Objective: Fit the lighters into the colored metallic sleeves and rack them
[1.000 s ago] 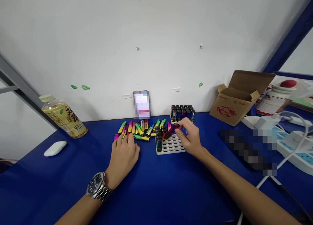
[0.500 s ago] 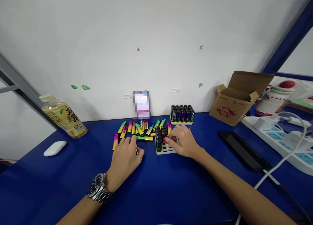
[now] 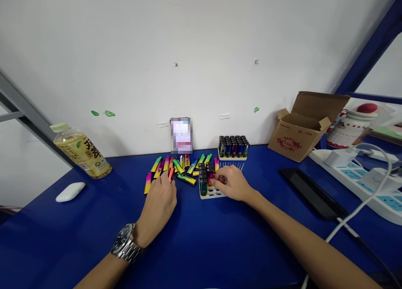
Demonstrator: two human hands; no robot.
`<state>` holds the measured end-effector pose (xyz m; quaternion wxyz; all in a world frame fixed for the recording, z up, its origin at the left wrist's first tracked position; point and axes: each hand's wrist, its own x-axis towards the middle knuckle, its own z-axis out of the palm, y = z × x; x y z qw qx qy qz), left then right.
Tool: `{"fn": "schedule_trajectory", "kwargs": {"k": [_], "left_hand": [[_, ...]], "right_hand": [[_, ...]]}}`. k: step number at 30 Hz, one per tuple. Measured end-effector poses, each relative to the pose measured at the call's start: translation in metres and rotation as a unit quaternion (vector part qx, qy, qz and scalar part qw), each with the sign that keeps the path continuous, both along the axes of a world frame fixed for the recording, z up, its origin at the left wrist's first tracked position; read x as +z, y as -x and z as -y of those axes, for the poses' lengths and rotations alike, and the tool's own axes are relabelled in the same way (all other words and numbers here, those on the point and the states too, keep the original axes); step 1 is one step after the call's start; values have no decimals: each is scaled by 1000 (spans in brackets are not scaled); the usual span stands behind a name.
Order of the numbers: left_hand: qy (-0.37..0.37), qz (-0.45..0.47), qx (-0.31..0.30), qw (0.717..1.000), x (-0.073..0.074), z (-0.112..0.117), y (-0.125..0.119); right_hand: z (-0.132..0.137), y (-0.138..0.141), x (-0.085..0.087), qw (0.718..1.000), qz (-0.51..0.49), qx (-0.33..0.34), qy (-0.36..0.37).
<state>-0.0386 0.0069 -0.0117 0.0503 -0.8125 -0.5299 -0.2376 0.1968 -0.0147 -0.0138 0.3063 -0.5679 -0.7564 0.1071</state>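
Note:
My left hand (image 3: 161, 199), with a metal wristwatch, is closed at the front of a loose pile of shiny lighters. A red lighter (image 3: 171, 174) sticks out at its fingertips; the rest of it is hidden. Just right of it lies a green-and-yellow lighter (image 3: 187, 179). My right hand (image 3: 231, 182) is over the white holed rack (image 3: 215, 193), its thumb and fingers pinched at a purple-red lighter (image 3: 210, 180) standing in it. A dark green lighter (image 3: 203, 188) and several others stand upright in the rack's left columns.
Behind stands another rack filled with lighters (image 3: 233, 148). A phone (image 3: 182, 136) leans on the wall. At left are a drink bottle (image 3: 83, 150) and a white case (image 3: 70, 192). An open carton (image 3: 292, 138), a black device (image 3: 314, 192) and a power strip (image 3: 373, 188) lie right.
My left hand has moved slightly up to the red lighter. The green-and-yellow lighter to its right now lies more slanted. My right hand stays at the rack, shifted slightly.

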Motion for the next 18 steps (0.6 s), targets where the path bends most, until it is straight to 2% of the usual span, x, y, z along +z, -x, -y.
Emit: {"fn": "schedule_trajectory", "kwargs": {"k": [2,4,7,11,13,15,18], "left_hand": [[32,86,-32,995,-2,-1,-2],[98,174,-82,977,-5,1,-5],[190,279,-154,929,-10,8,-10],[287,370,-185,864,-11,13,-13],[323,385,-190,843,-11,13,-12],[332,382,-172,845,-11,11,-11],[318,370,-136,862,-13,9,-10]], "right_hand": [[0,1,0,1000,6,-3,1],[0,1,0,1000,14,-5,-1],[0,2,1,1000,23,-1,-4],[0,3,2,999,31,1,-7],[1,4,2,999,35,0,-7],[1,4,2,999,37,-1,-4],[1,5,3,999,37,-2,6]]}}
